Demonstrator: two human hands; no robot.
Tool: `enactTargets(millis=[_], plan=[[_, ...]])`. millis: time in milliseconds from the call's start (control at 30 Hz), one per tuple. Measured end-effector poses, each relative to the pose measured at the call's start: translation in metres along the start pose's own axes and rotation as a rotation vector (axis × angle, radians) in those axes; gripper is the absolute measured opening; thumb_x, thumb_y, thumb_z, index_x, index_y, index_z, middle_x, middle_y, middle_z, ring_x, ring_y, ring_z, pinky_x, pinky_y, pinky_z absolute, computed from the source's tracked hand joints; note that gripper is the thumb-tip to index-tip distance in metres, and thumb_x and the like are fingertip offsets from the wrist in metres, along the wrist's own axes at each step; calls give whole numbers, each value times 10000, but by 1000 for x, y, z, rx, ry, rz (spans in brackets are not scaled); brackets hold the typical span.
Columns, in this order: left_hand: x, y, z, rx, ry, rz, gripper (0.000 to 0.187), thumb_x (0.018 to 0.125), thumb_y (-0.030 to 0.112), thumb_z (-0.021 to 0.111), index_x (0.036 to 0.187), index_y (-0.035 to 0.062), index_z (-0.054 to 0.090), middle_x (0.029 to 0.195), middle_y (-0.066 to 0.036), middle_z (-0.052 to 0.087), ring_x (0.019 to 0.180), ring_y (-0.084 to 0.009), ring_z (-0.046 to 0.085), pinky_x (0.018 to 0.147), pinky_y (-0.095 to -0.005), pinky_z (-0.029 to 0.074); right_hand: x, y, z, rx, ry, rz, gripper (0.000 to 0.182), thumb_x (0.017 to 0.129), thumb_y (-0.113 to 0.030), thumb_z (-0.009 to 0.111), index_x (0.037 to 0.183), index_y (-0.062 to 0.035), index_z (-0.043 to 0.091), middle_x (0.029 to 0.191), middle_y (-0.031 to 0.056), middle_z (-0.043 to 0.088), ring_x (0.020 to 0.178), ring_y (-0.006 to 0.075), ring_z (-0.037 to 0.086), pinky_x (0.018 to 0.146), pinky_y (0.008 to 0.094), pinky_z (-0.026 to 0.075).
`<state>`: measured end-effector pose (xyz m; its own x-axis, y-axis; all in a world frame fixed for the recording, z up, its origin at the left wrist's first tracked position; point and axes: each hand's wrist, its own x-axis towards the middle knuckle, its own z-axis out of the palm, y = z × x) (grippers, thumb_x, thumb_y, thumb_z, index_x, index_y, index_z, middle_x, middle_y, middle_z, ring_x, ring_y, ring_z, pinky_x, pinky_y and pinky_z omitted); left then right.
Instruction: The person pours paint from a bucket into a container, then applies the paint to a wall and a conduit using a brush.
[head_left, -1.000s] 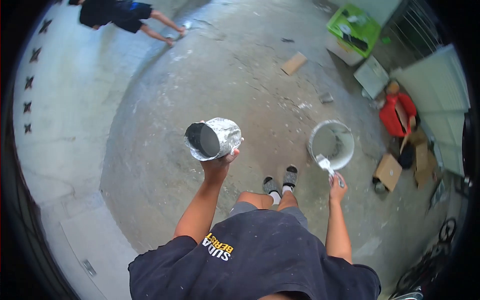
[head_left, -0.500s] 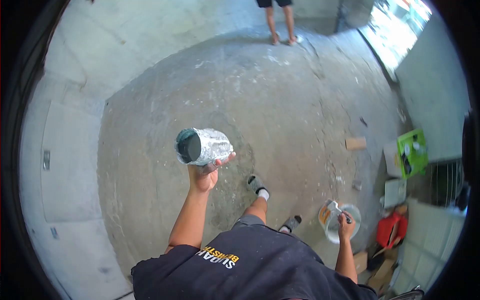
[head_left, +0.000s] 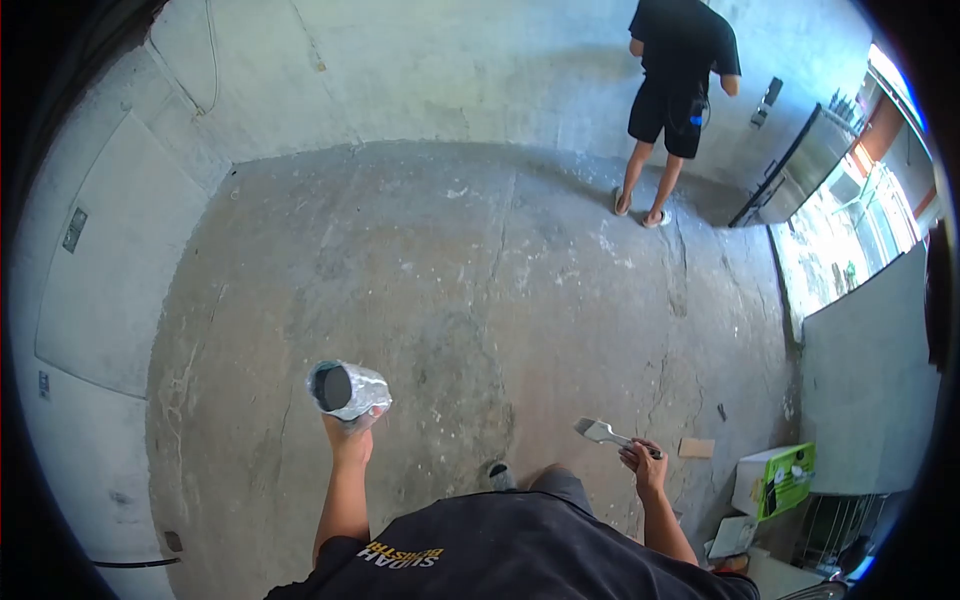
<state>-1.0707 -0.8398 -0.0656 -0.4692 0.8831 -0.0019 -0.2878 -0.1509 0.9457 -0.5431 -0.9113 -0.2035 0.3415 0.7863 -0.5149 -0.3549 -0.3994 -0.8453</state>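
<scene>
My left hand (head_left: pixel 349 428) grips a plaster-caked can (head_left: pixel 346 389) from below, tilted so its dark open mouth faces left. My right hand (head_left: pixel 641 461) holds a paint-smeared brush (head_left: pixel 601 432) by its handle, with the flat pale head pointing left over the bare concrete floor (head_left: pixel 470 290). Both arms reach out from my dark T-shirt at the bottom of the view. One of my feet shows just below and between the hands.
Another person in black shirt and shorts (head_left: pixel 676 95) stands facing the far concrete wall. A green box (head_left: pixel 786 478), a wood scrap (head_left: pixel 697 447) and clutter lie at the lower right. A bright opening (head_left: pixel 835 235) is on the right.
I have turned left and stepped away: the white bucket has dropped out of view, the brush now hangs over bare floor, and the other person appears larger at the far wall.
</scene>
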Motion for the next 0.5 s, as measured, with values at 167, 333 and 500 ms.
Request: enactTargets(millis=[167, 333, 500], plan=[[98, -11, 7, 63, -45, 109, 679, 769, -66, 762, 1361, 142, 504, 1282, -79, 604, 1149, -299, 626, 908, -633, 561, 96, -64, 98, 10, -77, -52, 242, 966, -124, 638, 1077, 90, 650, 948, 180, 715, 826, 296, 762, 765, 381, 653], [194, -53, 28, -6, 18, 186, 727, 774, -63, 759, 1396, 183, 474, 1334, -75, 574, 1200, -302, 595, 940, -652, 529, 225, -125, 201, -64, -239, -162, 261, 963, -138, 638, 1069, 101, 646, 943, 194, 713, 827, 319, 762, 767, 392, 657], [278, -89, 58, -85, 134, 234, 727, 807, -9, 764, 1427, 202, 450, 1359, -93, 567, 1225, -326, 586, 964, -647, 518, 325, -209, 334, -271, -438, -217, 263, 974, -141, 643, 1064, 106, 662, 945, 199, 718, 859, 303, 756, 799, 390, 643]])
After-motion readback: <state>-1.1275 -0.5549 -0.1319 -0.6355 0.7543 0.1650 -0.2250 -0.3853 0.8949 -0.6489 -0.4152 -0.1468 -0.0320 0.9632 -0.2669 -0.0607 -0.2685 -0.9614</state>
